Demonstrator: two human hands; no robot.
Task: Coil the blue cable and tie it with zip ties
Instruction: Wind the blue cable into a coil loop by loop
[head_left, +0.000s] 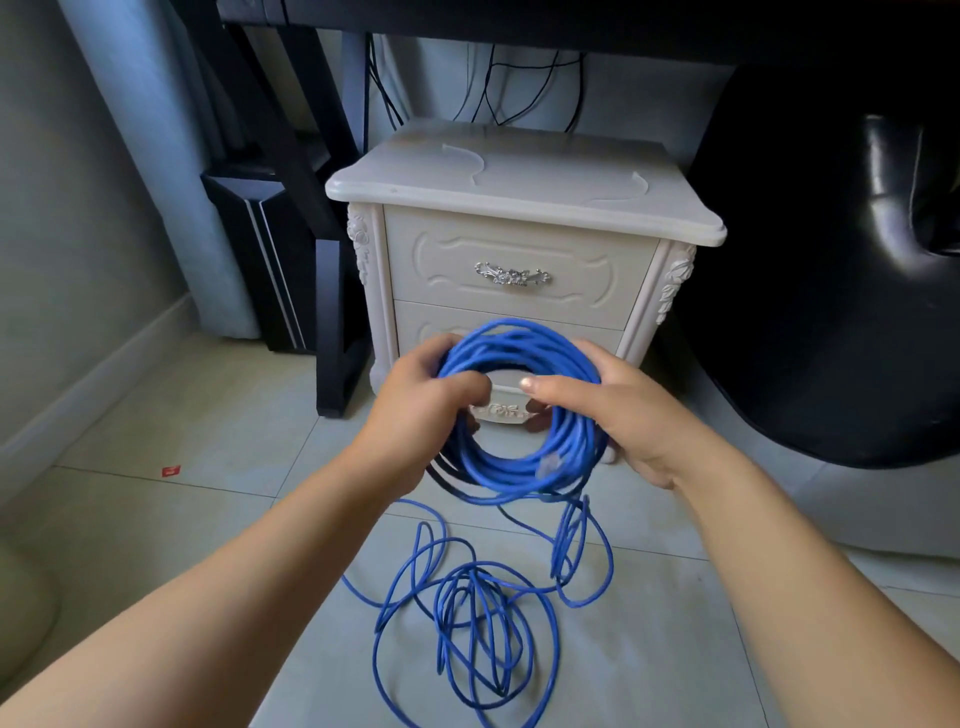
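Note:
A blue cable (519, 467) is wound into a round coil held upright in front of a white nightstand. My left hand (421, 405) grips the coil's left side, fingers curled through its middle. My right hand (613, 415) grips the right side, thumb laid across the front. A clear plug (551, 464) shows at the coil's lower right. The rest of the cable hangs down and lies in loose tangled loops (478, 618) on the tiled floor between my forearms. No zip ties are visible.
The white nightstand (519, 249) with two drawers stands just behind the coil. A black desk frame (311, 208) and speaker are at its left, a black chair (841, 286) at its right. A small red scrap (171, 471) lies on the floor.

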